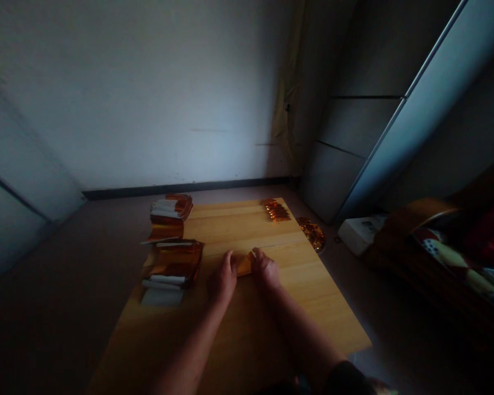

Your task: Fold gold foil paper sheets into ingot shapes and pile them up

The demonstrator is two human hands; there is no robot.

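Between my hands, over the middle of the wooden table [247,219], is a small piece of gold foil paper [244,266], partly folded. My left hand [223,278] grips its left edge, thumb uppermost. At the right end, my right hand [267,270] is closed on the paper, fingers bent around its upper corner. My fingers cover both ends of the piece. Left of my left hand lies a loose stack of gold foil sheets [175,262] with pale borders. More foil sheets [167,228] lie behind that stack.
A row of folded shiny gold pieces [276,210] sits at the table's far right corner. Beyond the right edge, a heap of similar gold pieces [312,233] rests low near the floor. A white box [360,235] and a tall cabinet [337,159] stand farther right.
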